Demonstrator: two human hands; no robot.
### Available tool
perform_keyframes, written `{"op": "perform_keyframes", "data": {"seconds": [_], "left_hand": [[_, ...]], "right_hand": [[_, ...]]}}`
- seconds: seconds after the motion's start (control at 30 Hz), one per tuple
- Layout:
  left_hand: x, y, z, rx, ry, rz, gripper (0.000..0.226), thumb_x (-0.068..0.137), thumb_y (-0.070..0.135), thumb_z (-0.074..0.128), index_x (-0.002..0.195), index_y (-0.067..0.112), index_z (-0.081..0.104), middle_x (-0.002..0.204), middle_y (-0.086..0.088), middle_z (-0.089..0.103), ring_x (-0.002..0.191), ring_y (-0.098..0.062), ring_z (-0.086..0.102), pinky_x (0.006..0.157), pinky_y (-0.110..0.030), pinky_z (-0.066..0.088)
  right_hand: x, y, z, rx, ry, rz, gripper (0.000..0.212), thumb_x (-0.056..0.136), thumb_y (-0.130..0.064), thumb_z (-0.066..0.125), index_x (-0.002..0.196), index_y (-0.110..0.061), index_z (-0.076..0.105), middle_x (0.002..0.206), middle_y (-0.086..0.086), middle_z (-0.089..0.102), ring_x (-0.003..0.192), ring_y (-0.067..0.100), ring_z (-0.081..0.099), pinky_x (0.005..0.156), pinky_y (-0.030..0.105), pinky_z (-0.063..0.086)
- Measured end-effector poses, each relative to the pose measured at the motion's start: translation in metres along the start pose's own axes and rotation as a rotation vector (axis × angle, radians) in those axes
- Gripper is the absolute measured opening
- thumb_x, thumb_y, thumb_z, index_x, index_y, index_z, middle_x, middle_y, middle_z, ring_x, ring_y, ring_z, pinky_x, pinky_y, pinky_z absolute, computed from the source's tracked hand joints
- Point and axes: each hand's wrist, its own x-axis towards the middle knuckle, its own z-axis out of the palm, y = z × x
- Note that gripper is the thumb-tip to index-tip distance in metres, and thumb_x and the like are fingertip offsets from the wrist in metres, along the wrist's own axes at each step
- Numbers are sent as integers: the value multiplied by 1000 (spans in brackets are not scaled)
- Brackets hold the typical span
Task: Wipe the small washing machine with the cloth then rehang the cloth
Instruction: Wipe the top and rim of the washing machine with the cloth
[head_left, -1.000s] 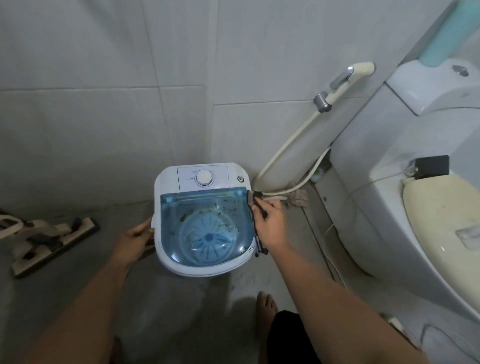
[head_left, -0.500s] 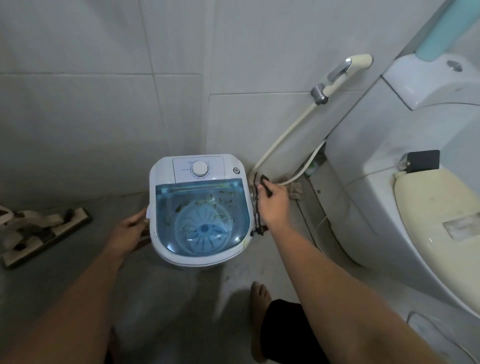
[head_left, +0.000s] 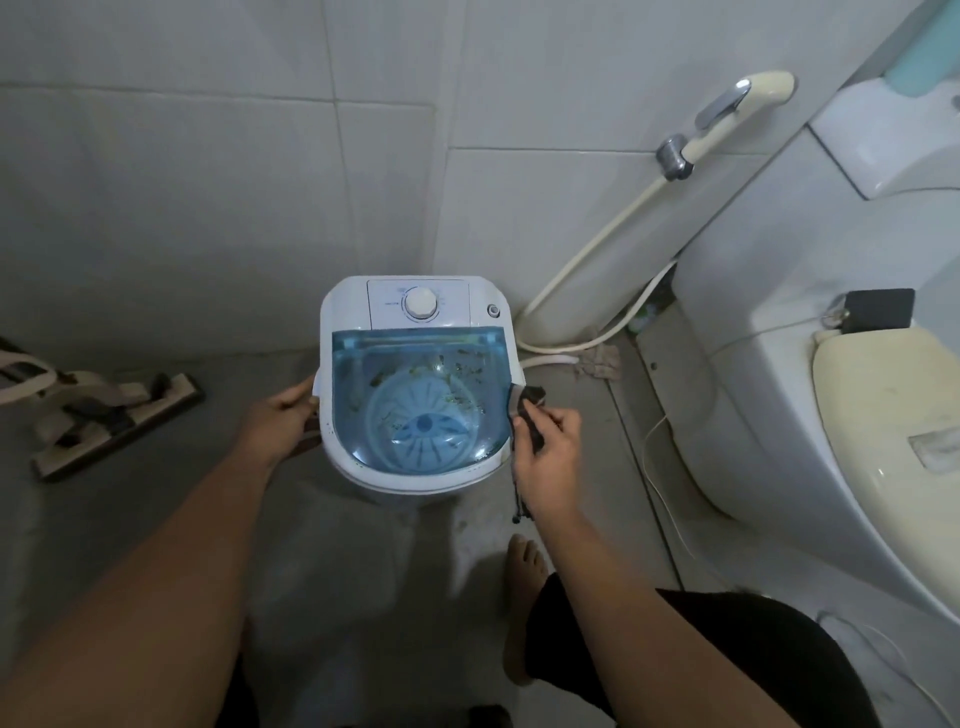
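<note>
A small white washing machine (head_left: 345, 312) with a clear blue lid and a round dial stands on the grey floor by the tiled wall. My left hand (head_left: 283, 423) grips its left side. My right hand (head_left: 548, 452) presses a dark cloth (head_left: 527, 402) against the machine's right edge; a thin strip of the cloth dangles below my wrist. Bits of dirt show under the lid.
A white toilet (head_left: 779, 395) with a cream lid fills the right side. A bidet sprayer (head_left: 727, 111) hangs on the wall, its hose running down behind the machine. Sandals (head_left: 109, 410) lie on the floor at left. My bare foot (head_left: 522, 587) is below the machine.
My right hand slid with the cloth along the machine's right edge, from the rear corner toward the front. My left hand kept its hold on the left side.
</note>
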Motion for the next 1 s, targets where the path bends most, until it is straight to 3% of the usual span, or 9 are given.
{"op": "perform_keyframes", "data": {"seconds": [0.1, 0.17, 0.3, 0.57, 0.67, 0.77, 0.87, 1.0], "left_hand": [[1, -1, 0, -3, 12, -11, 35, 97, 16, 57, 129, 27, 63, 94, 3, 73, 78, -11, 66, 87, -36, 55], [1, -1, -1, 2, 5, -17, 34, 97, 17, 57, 129, 28, 63, 103, -2, 73, 82, -13, 66, 95, -40, 53], [-2, 1, -1, 5, -1, -16, 34, 97, 19, 58, 129, 29, 62, 101, -2, 71, 80, -12, 65, 83, -32, 53], [1, 0, 0, -19, 1, -11, 35, 96, 17, 58, 130, 24, 62, 91, 2, 70, 76, -13, 64, 80, -31, 53], [3, -1, -2, -4, 1, -17, 36, 98, 14, 55, 133, 22, 61, 97, -4, 70, 77, -14, 63, 83, -34, 53], [2, -1, -2, 6, 3, -15, 37, 98, 14, 55, 133, 22, 60, 108, -10, 68, 80, -16, 63, 92, -42, 53], [1, -1, -3, -6, 6, -11, 36, 98, 13, 54, 133, 22, 60, 110, -12, 69, 88, -22, 64, 85, -36, 53], [8, -4, -7, 3, -4, -16, 37, 97, 12, 54, 131, 25, 63, 107, -9, 72, 88, -21, 67, 74, -31, 56]], "right_hand": [[-34, -1, -4, -4, -1, -24, 31, 96, -23, 68, 126, -17, 71, 114, -2, 53, 97, 4, 58, 84, 26, 57], [-55, -5, -2, -26, -11, -53, 32, 96, -23, 68, 127, -19, 71, 116, -1, 54, 101, 6, 60, 85, 26, 57], [-85, -12, 5, -54, -62, -105, 33, 97, -26, 66, 129, -23, 69, 122, 0, 54, 106, 16, 64, 86, 34, 59], [-103, -52, 32, -153, -210, -276, 36, 98, -31, 60, 133, -26, 65, 127, 2, 53, 107, 20, 63, 78, 31, 59], [-90, -59, 28, -86, -312, -325, 33, 98, -33, 60, 129, -24, 68, 125, 0, 55, 107, 17, 63, 82, 33, 59], [-65, -44, 10, 28, -202, -222, 31, 96, -27, 67, 126, -22, 71, 124, -1, 57, 109, 13, 63, 90, 33, 57], [-53, -25, 0, -2, -58, -36, 32, 96, -25, 67, 128, -21, 69, 126, -2, 53, 110, 12, 60, 92, 38, 58], [-74, -33, 12, -127, -132, -171, 32, 97, -28, 65, 128, -20, 69, 125, 1, 51, 103, 15, 62, 82, 39, 61]]}}
